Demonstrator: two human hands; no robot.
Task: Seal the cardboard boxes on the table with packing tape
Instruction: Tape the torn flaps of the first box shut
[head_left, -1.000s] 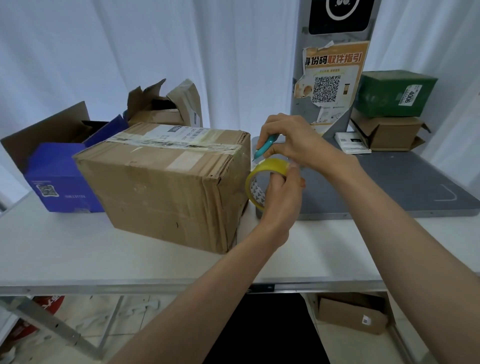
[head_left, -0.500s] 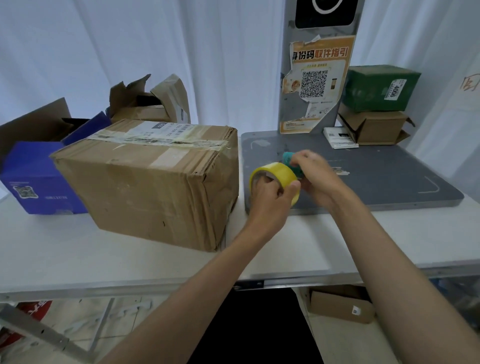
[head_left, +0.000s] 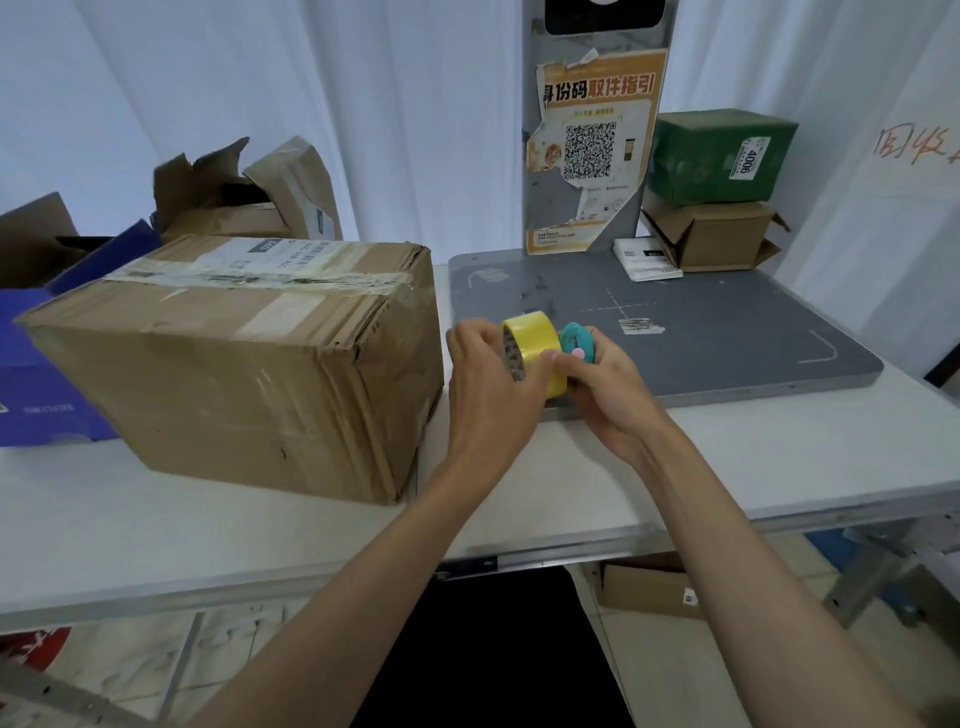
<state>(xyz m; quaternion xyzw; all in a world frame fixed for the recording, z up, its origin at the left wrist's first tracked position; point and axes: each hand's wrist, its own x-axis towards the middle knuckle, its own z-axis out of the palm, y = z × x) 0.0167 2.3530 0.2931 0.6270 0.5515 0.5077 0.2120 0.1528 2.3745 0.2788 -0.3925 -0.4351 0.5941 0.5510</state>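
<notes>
My left hand (head_left: 488, 379) grips the tape roll (head_left: 535, 353) just right of the box (head_left: 249, 364), my right hand (head_left: 605, 387) clutches a teal cutter (head_left: 577, 340) touching the roll's far side, so the box's taped seam lies leftward, nearest my left.

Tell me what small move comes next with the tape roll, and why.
Probably set the teal cutter down on the grey mat: the right hand holds it against the yellow tape roll that the left hand grips, leaving no free fingers.

Taped brown box (head_left: 234, 358); yellow tape roll (head_left: 535, 345)
</notes>
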